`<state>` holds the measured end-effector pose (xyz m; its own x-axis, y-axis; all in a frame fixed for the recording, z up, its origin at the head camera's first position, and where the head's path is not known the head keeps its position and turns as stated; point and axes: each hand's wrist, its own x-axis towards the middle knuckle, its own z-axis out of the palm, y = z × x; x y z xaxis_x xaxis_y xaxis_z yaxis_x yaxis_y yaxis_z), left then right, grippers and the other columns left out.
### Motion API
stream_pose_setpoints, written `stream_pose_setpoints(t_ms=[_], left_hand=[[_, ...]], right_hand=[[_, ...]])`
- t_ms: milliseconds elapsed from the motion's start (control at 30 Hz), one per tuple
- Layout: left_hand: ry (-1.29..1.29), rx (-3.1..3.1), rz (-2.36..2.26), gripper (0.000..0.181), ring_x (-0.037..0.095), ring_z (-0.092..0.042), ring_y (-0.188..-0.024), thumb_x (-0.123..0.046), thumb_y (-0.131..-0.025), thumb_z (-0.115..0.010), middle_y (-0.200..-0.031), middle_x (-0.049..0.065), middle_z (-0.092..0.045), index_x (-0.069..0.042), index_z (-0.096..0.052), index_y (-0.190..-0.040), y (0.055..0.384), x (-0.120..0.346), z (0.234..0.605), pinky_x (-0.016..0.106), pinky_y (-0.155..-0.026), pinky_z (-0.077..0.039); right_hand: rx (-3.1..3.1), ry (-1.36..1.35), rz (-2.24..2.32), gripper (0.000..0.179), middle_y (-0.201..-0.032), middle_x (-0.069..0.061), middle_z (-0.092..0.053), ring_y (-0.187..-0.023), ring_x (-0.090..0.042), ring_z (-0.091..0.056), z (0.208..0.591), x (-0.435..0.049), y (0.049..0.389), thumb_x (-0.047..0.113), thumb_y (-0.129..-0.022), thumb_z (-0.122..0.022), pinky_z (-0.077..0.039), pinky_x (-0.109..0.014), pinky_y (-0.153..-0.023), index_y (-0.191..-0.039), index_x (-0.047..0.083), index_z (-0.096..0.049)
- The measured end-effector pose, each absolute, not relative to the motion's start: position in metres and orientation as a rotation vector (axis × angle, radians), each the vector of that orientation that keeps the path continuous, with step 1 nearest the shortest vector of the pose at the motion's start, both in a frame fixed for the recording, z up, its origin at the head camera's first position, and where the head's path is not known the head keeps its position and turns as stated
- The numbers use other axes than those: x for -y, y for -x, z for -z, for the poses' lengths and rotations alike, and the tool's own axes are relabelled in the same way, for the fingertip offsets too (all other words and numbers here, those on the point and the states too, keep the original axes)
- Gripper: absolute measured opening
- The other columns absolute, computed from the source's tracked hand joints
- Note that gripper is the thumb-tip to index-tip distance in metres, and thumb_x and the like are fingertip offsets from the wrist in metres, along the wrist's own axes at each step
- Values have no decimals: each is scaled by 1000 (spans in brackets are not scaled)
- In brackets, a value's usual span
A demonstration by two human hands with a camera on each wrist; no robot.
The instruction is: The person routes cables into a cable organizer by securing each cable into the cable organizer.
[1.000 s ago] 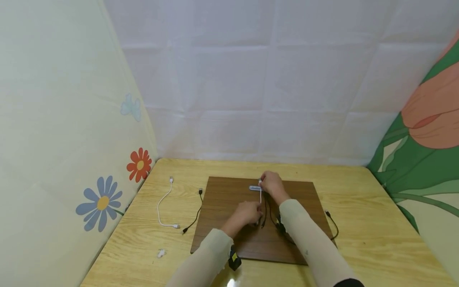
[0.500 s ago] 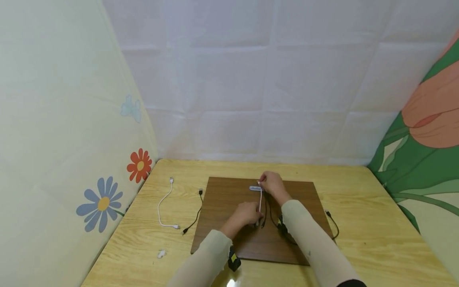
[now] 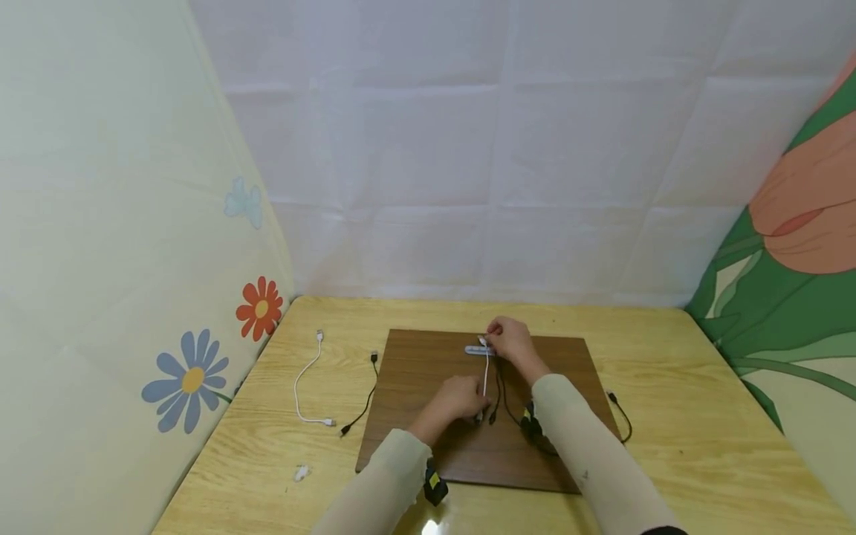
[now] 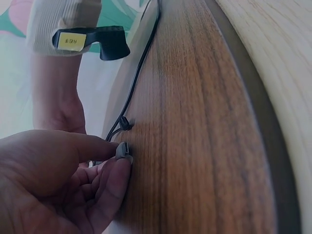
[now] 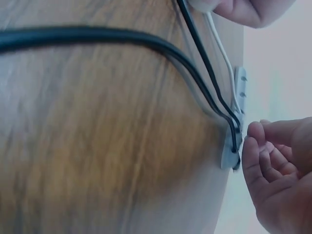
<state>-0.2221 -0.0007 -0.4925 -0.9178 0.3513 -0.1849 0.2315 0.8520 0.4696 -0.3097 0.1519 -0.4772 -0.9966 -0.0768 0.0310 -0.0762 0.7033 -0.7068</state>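
In the head view, a white USB cable [image 3: 486, 371] runs down the brown board [image 3: 414, 401] from a pale cable clip [image 3: 476, 350]. My left hand [image 3: 460, 397] pinches its near end. The left wrist view shows the connector [image 4: 123, 150] between thumb and finger. My right hand [image 3: 511, 339] is at the clip, its fingertips close beside the cable's white far plug [image 3: 482, 340]. In the right wrist view, thumb and forefinger meet next to the clip [image 5: 240, 90]; whether they touch the plug is hidden. Black cables [image 5: 204, 95] also pass into the clip.
Left of the board, a white USB cable [image 3: 298, 386] and a short black cable [image 3: 370, 397] lie on the wooden table [image 3: 254, 461]. A small white scrap [image 3: 302, 472] is nearer the front. Another black cable [image 3: 622, 414] lies at the board's right edge.
My right hand has shifted slightly to the right, and more of the white plug shows beside its fingertips. My left hand stays almost still at the cable's near end.
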Motion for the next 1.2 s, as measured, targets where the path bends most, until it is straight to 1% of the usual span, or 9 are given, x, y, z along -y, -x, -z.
stream_pose_setpoints(t_ms=[100,233,333,433,567,667,833,1067,1200], left_hand=[[-423,-2734,-717,25,11,-59,-54,-27,-94,-71,-64,-4,-59,-16,-57,-77,222,2,492,26,-53,-44],[-415,-2726,-766,23,10,-60,-53,-24,-93,-72,-66,-3,-59,-15,-56,-78,221,4,493,25,-52,-45],[-429,-2745,-771,22,10,-59,-54,-24,-93,-72,-67,-4,-59,-16,-56,-79,219,6,493,25,-52,-44],[-440,-2751,-779,22,9,-59,-54,-24,-93,-72,-68,-5,-59,-16,-57,-80,217,8,492,24,-53,-44],[-431,-2710,-827,22,9,-60,-55,-22,-94,-72,-69,-3,-58,-15,-56,-80,218,9,493,23,-51,-47],[-419,-2682,-874,22,9,-61,-54,-20,-94,-73,-70,-2,-58,-14,-56,-81,218,10,495,22,-50,-49],[-387,-2646,-968,22,11,-61,-53,-18,-92,-74,-70,-1,-58,-13,-56,-79,217,10,496,23,-50,-52],[-366,-2615,-1057,23,12,-61,-54,-16,-92,-75,-70,0,-57,-11,-56,-79,214,11,496,23,-50,-53],[-355,-2569,-1136,22,13,-61,-55,-14,-91,-75,-71,1,-58,-9,-57,-80,214,12,498,24,-51,-54]], right_hand=[[-2918,127,1197,13,-96,-17,-70,-77,-24,-68,475,-159,310,9,-95,-66,-56,-34,-66,-103,-2,-67],[-2967,141,1122,15,-101,-17,-70,-90,-30,-65,472,-168,310,11,-95,-65,-56,-41,-77,-105,-1,-68],[-2971,149,1090,18,-104,-19,-69,-95,-33,-65,470,-175,308,11,-95,-65,-55,-45,-83,-107,-2,-67],[-2957,143,1074,21,-107,-20,-68,-98,-34,-64,468,-181,305,12,-95,-63,-54,-47,-85,-110,-3,-66],[-2956,142,1043,24,-111,-21,-67,-101,-36,-63,469,-188,302,14,-95,-60,-53,-49,-88,-112,-3,-66],[-2954,150,1027,25,-112,-21,-66,-104,-36,-62,470,-192,301,14,-95,-60,-52,-49,-91,-113,-3,-66],[-2943,166,995,26,-113,-22,-65,-104,-36,-62,466,-198,296,13,-96,-61,-52,-50,-92,-115,-4,-64],[-2903,170,945,32,-123,-25,-62,-113,-40,-59,461,-206,287,11,-98,-59,-51,-53,-97,-126,-6,-59],[-2908,208,878,35,-124,-26,-61,-115,-41,-58,460,-212,282,11,-99,-59,-50,-54,-99,-128,-7,-58]])
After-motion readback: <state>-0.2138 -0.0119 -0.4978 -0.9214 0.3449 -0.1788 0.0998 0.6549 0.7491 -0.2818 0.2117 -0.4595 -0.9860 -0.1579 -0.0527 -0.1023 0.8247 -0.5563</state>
